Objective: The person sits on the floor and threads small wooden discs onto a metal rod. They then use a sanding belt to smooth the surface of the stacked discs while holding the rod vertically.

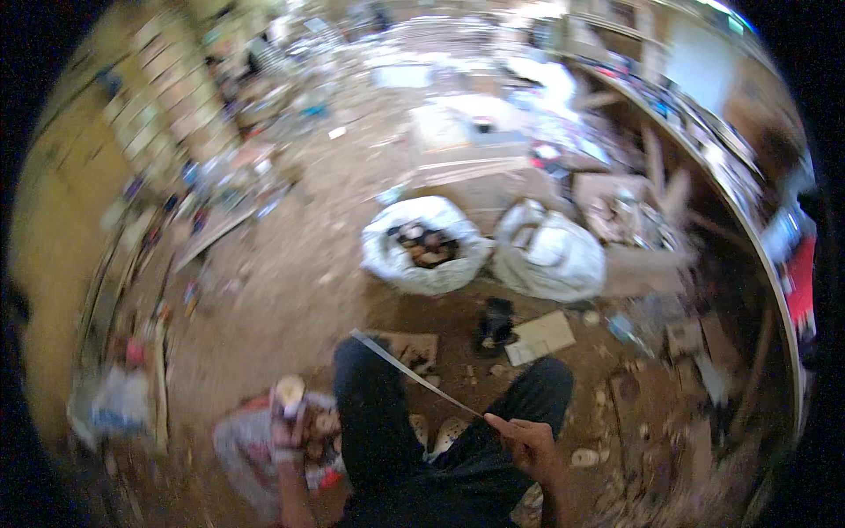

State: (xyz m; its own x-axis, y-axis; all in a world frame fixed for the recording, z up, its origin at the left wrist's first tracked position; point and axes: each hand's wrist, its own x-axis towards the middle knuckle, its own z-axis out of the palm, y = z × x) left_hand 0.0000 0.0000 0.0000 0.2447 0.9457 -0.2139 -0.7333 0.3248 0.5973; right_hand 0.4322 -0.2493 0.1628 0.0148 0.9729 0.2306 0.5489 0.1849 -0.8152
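A long, thin, flat strip like a blade or ruler (pixel 405 370) slants up and left across my knees, its near end pinched by my right hand (pixel 526 447). That hand is closed over my right thigh. At the lower left, my left hand (pixel 287 433) is over an open pale sack (pixel 236 440) and appears to grip a round, pale-topped piece (pixel 290 392). The picture is blurred there, and the fingers are hard to separate. Reddish-brown lumps (pixel 323 433) lie in the sack beside this hand.
Ahead stand a white sack (pixel 387 267) with dark and brown pieces inside and a fuller white sack (pixel 553 261). A black object (pixel 495 324) and a cream flat board (pixel 540 338) lie before my feet. A long shelf edge (pixel 739 207) curves along the right.
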